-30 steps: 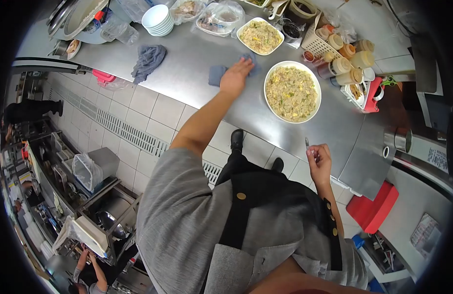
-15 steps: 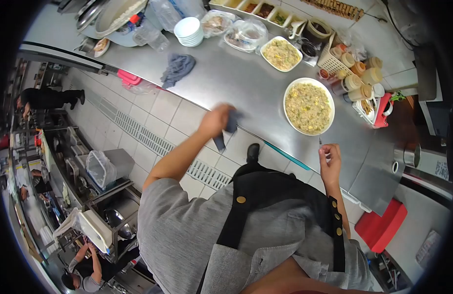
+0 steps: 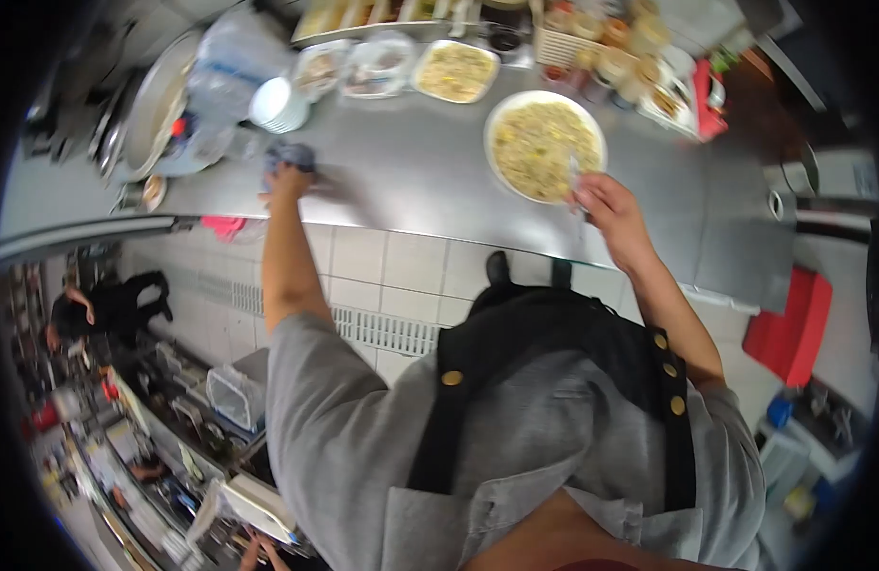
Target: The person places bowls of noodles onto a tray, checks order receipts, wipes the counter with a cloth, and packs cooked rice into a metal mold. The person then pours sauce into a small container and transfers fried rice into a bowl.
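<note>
My left hand is at the far left of the steel counter, closed on a crumpled blue-grey cloth; motion blurs its fingers. My right hand pinches the handle of a metal spoon at the near right rim of a large round white plate. Fried rice with bits of egg covers that plate; the spoon's far end overlaps the rice. Behind it stands a smaller squarish white dish of similar rice.
Bagged food containers, stacked white bowls and a large rice pot stand along the back left. Sauce bottles and a white basket are at the back right. Two other people are at the lower left, away from the counter.
My left hand has swung left from the counter's front edge to where a cloth lay. My right hand has brought the spoon up to the plate's rim. The camera view has turned.
</note>
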`<action>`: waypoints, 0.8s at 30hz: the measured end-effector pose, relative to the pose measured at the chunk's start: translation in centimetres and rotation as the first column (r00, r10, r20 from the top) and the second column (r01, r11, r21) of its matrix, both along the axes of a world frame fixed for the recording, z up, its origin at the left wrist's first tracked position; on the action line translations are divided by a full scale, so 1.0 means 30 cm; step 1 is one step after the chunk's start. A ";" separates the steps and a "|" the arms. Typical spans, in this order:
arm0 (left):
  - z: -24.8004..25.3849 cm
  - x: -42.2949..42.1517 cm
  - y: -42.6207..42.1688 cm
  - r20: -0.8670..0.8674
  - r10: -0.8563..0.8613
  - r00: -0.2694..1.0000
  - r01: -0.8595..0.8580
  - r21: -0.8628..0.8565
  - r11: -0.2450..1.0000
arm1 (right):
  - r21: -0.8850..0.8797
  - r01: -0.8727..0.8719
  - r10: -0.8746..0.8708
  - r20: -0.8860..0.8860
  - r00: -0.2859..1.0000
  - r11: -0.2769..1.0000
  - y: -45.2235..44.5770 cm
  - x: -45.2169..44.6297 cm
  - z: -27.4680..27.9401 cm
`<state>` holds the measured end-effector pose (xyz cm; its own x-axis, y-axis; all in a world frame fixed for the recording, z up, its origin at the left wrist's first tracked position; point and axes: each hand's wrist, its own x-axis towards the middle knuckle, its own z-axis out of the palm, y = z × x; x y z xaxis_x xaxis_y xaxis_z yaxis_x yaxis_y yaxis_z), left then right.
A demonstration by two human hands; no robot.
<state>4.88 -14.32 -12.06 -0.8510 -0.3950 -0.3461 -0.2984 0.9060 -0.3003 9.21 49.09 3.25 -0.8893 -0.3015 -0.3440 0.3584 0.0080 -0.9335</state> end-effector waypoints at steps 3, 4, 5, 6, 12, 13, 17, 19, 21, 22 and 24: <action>0.217 -0.073 0.391 -0.439 0.214 0.872 0.060 0.531 0.845 | -0.142 0.044 -0.030 0.097 0.995 0.989 0.031 -0.014 0.047; 0.288 -0.072 0.537 -0.524 0.212 0.825 0.331 0.753 0.569 | -0.214 0.046 -0.017 0.136 0.991 0.976 0.043 -0.010 0.069; 0.409 -0.038 0.758 -0.512 0.239 0.825 0.371 0.810 0.454 | -0.207 0.054 -0.024 0.147 0.989 0.977 0.060 -0.004 0.080; 0.526 0.004 0.991 -0.500 0.267 0.824 0.407 0.850 0.335 | -0.280 0.022 0.015 0.128 0.992 0.960 0.078 0.000 0.089; 0.723 0.119 1.617 -0.427 0.194 0.883 0.460 0.870 -0.178 | -0.423 -0.045 0.111 0.132 0.985 0.905 0.206 0.031 0.131; 0.720 0.130 1.668 -0.360 0.265 0.894 0.431 0.853 -0.296 | -0.410 -0.031 0.098 0.142 0.985 0.911 0.224 0.041 0.140; 0.695 0.148 1.804 -0.307 0.327 0.894 0.419 0.832 -0.364 | -0.375 0.002 0.048 0.123 0.991 0.927 0.300 0.050 0.166; 0.685 0.148 1.844 -0.331 0.302 0.894 0.427 0.836 -0.345 | -0.357 0.004 0.042 0.119 0.992 0.934 0.339 0.056 0.169; 0.676 0.153 1.881 -0.354 0.278 0.893 0.434 0.842 -0.322 | -0.342 0.013 0.031 0.122 0.992 0.940 0.374 0.068 0.160; 0.671 0.155 1.897 -0.336 0.274 0.901 0.418 0.839 -0.349 | -0.327 0.011 0.030 0.119 0.992 0.945 0.390 0.072 0.155; 0.674 0.163 1.926 -0.315 0.265 0.911 0.398 0.838 -0.374 | -0.297 0.003 0.032 0.110 0.993 0.955 0.425 0.077 0.150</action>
